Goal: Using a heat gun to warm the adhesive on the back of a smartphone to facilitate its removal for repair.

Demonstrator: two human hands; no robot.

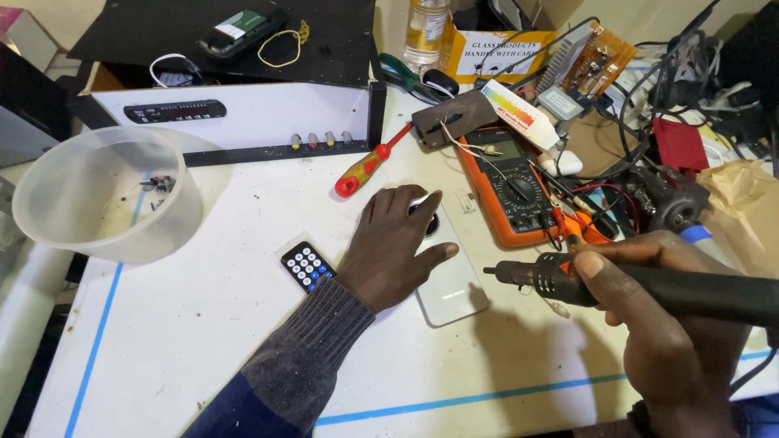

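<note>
Left fingers (418, 203) spread flat, pressing down on white phone (451, 285) lying back-up on white table (203, 341); nothing gripped. Upper part of phone hidden under left hand (395, 247); dark round spot by fingertips, possibly camera lens, hard to make out. Small black remote (307, 266) just beside the wrist, partly covered by grey cuff. Right hand (661, 312) clenched around black soldering tool (600, 284), tip aimed left, near phone's right edge but apart from it; handle cut off at frame edge. Behind: orange multimeter (513, 188) under tangled leads, red-handled screwdriver (372, 162), translucent bowl (105, 195) at left holding small parts too tiny to identify.
</note>
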